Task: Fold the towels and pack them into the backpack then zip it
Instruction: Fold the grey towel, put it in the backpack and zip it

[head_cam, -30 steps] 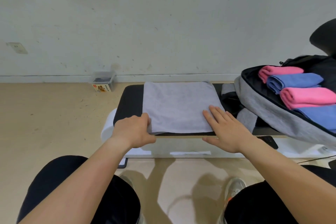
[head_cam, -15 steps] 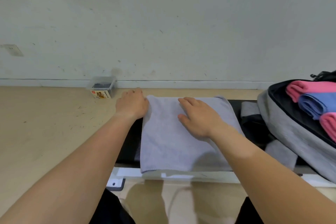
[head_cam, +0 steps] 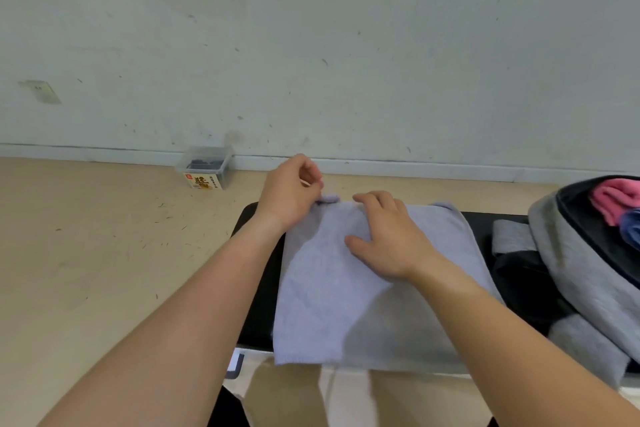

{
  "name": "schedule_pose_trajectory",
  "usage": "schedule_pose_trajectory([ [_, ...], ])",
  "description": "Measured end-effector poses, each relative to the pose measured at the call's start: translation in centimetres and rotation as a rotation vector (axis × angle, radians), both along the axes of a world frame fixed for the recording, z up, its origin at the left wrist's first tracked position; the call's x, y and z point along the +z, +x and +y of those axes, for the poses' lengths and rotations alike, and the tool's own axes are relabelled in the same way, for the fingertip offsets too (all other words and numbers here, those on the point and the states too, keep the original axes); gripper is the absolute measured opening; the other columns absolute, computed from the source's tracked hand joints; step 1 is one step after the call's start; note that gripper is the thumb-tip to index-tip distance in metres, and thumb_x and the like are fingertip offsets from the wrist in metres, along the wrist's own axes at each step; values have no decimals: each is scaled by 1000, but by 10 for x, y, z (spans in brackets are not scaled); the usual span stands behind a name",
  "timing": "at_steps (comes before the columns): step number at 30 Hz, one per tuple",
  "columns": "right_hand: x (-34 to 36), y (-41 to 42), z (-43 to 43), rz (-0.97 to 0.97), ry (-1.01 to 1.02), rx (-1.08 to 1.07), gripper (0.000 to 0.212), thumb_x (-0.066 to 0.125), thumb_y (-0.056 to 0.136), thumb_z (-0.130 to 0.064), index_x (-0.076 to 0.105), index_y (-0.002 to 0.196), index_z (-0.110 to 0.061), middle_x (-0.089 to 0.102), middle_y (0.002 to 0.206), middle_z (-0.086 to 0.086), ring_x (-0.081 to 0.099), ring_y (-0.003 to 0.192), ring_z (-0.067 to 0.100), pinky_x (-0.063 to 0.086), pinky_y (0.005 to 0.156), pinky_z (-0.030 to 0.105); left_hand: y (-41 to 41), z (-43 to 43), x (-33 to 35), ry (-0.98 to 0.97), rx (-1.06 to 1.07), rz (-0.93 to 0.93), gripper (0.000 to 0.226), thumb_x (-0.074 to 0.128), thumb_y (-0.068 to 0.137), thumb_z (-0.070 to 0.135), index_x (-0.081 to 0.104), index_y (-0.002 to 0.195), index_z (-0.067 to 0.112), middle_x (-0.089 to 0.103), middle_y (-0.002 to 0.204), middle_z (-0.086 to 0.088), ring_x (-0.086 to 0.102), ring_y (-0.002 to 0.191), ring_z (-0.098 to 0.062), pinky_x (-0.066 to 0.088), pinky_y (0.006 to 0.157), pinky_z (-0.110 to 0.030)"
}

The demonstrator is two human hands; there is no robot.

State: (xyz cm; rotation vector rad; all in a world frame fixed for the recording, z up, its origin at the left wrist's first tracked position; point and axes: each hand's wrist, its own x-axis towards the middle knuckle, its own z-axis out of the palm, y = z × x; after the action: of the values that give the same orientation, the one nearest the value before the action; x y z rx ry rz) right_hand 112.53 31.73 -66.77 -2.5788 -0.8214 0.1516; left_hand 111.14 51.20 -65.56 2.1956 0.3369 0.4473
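Observation:
A lavender-grey towel (head_cam: pixel 332 305) lies spread flat on a black bench (head_cam: pixel 258 288), its near edge hanging over the front. My left hand (head_cam: pixel 289 194) pinches the towel's far left corner and lifts it slightly. Flat on the far middle of the towel rests my right hand (head_cam: pixel 388 239), fingers spread. At the right edge stands the grey backpack (head_cam: pixel 568 263), open, with a rolled pink towel (head_cam: pixel 613 198) and a blue towel (head_cam: pixel 632 227) inside.
A small clear box (head_cam: pixel 206 166) with a yellow label stands on the wooden floor against the white wall. The backpack's grey straps (head_cam: pixel 512 236) lie on the bench to the right of the towel. A wall socket (head_cam: pixel 40 91) sits at far left.
Both hands moved from the towel's near edge to its far edge. My left hand now pinches the far left corner and raises it; the view shifted closer and to the left.

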Motion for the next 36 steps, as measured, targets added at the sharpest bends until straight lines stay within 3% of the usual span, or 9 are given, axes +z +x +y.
schedule_pose_trajectory([
  [5, 16, -11, 3, 7, 193, -95, 62, 56, 92, -35, 34, 148, -17, 37, 148, 4, 35, 136, 26, 35, 109, 36, -31, 1, -6, 140, 19, 105, 16, 64, 85, 14, 61, 97, 23, 66, 102, 8, 63, 93, -15, 52, 79, -31],
  [13, -3, -30, 10, -28, -69, -20, 59, 49, 93, -41, 35, 147, -23, 39, 146, 1, 38, 130, 28, 39, 104, 42, -13, 13, -17, 442, 110, 460, 32, 37, 96, 46, 50, 119, 27, 65, 113, -2, 54, 116, -28, 16, 115, -55],
  [16, -6, -23, 9, -63, -98, -17, 58, 47, 93, -42, 35, 147, -25, 40, 145, 0, 38, 129, 27, 38, 104, 42, -3, 11, -22, 463, 65, 509, 37, 33, 99, 42, 44, 130, 26, 68, 111, -2, 57, 116, -27, 4, 116, -56],
  [18, -8, -17, 8, -63, -95, -22, 57, 47, 93, -42, 35, 146, -25, 41, 144, -1, 39, 128, 26, 38, 104, 42, 4, 10, -25, 438, 89, 397, 25, 42, 98, 30, 50, 121, 28, 70, 101, 4, 61, 108, -23, 12, 118, -54],
  [21, -9, -12, 7, -58, -61, -26, 56, 49, 92, -40, 37, 145, -26, 43, 141, -1, 41, 127, 26, 40, 102, 43, 6, 5, -17, 180, 88, 172, 21, 54, 88, 11, 56, 96, 30, 66, 87, 7, 64, 89, -21, 50, 87, -38],
  [23, -6, -10, 7, -34, 51, -54, 55, 51, 92, -36, 39, 144, -24, 45, 139, 0, 45, 125, 25, 43, 99, 42, -1, -6, -3, 33, 10, 65, 23, 57, 84, 6, 58, 91, 28, 63, 88, 8, 63, 82, -16, 51, 66, -30],
  [29, 20, -7, 7, -76, 459, -71, 54, 58, 84, -26, 48, 138, -25, 45, 137, -3, 43, 126, 20, 36, 99, 25, -45, -28, 26, -168, -181, -53, 28, 66, 81, 2, 58, 96, 25, 67, 93, 7, 62, 72, -7, 50, 62, -20],
  [32, 31, -16, 6, -23, 504, 24, 37, 54, 79, -30, 63, 114, -23, 56, 121, -6, 47, 115, 17, 34, 92, 15, -62, -34, 31, -211, -218, -72, 31, 68, 82, 1, 58, 97, 26, 69, 90, 4, 62, 68, -6, 50, 62, -18],
  [36, 40, -31, -2, -2, 577, 1, 5, 61, 90, -23, 59, 95, -23, 65, 90, -7, 58, 90, 11, 48, 83, 35, -75, -42, 31, -179, -222, -82, 27, 72, 82, 9, 60, 97, 29, 68, 92, 6, 64, 73, -5, 52, 65, -18],
])
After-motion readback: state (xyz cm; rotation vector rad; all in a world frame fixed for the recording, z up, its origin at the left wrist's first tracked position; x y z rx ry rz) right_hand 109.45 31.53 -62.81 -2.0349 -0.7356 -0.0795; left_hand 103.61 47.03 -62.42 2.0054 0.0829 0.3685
